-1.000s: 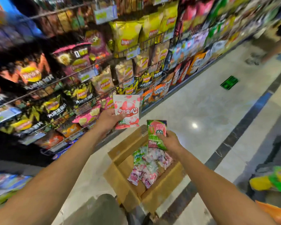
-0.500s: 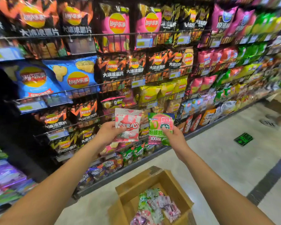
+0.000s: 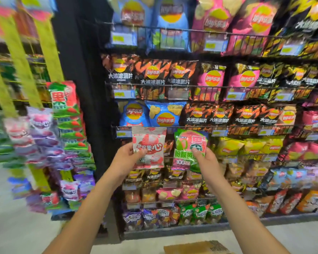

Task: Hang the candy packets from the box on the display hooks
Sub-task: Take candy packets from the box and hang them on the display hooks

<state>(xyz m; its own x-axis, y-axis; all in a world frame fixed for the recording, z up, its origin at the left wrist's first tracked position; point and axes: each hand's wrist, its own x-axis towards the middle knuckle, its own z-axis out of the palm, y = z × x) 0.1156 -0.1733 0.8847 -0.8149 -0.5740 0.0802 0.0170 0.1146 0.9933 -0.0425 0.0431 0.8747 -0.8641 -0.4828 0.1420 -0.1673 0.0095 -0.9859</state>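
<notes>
Shop aisle: wire shelves of crisp bags, price tags

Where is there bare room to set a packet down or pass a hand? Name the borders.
Bare floor lies below the hanging candy strips, left of the left forearm; another strip runs between the shelf base and the cardboard box. The chip shelves and strips are packed tight.

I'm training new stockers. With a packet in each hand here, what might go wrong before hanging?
The left hand pinches the white-pink packet and the right hand the green packet, so neither is free for steadying; one may drop.
The hanging candy strips look crowded; threading there may knock neighbours loose.
</notes>
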